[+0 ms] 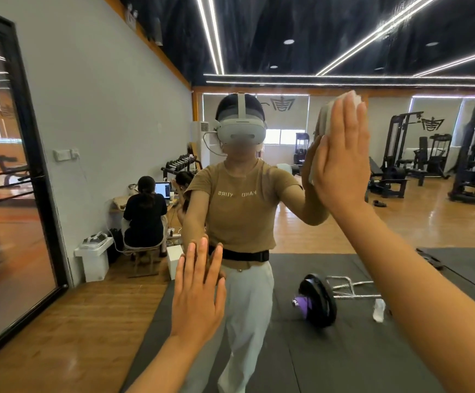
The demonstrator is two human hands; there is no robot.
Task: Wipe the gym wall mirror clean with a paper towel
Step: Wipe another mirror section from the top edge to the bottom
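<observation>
Here the right hand (341, 154) presses the paper towel (325, 117) flat-fingered against the mirror (259, 38) to wipe, while the left hand (198, 293), released, braces on the glass.

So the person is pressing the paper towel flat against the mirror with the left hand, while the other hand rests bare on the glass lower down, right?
Not quite. The head view shows the right hand pressing the paper towel flat against the mirror. It is the left hand that rests bare on the glass lower down.
</observation>
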